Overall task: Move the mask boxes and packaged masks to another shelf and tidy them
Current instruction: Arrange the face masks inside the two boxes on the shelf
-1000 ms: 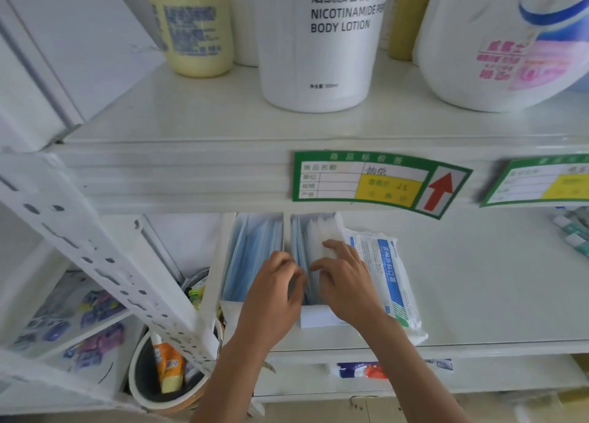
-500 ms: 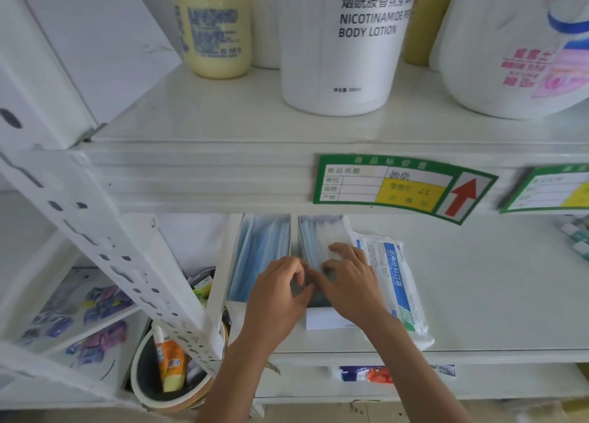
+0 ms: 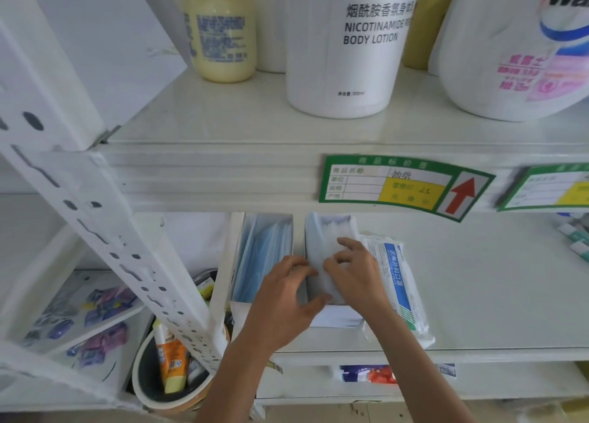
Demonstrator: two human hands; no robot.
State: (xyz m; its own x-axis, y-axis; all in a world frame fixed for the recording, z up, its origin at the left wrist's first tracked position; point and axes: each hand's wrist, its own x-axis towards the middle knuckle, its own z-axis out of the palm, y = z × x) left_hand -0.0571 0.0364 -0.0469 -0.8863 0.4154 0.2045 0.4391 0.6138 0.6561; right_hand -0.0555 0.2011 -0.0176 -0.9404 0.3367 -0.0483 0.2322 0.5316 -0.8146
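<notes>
Two open white mask boxes stand side by side on the middle shelf (image 3: 478, 295). The left box (image 3: 264, 257) shows blue masks. In the right box (image 3: 328, 231) lie masks in clear wrap. My left hand (image 3: 283, 301) grips the right box's near left wall, thumb at its front edge. My right hand (image 3: 353, 273) has curled fingers pinching the wrapped masks inside that box. A packaged mask bundle (image 3: 398, 282) with a blue stripe lies flat against the box's right side, under my right wrist.
The upper shelf edge (image 3: 223, 177) with a green price label (image 3: 404, 186) overhangs the boxes. Lotion bottles (image 3: 347, 46) and a detergent jug (image 3: 516, 49) stand above. Left is a perforated upright (image 3: 105, 228); below it sits a tub with tubes (image 3: 169, 368). Small tubes (image 3: 573, 237) lie far right.
The camera has moved closer and a bit left. Both hands stay at the right box, with the fingers shifted slightly on the wrapped masks.
</notes>
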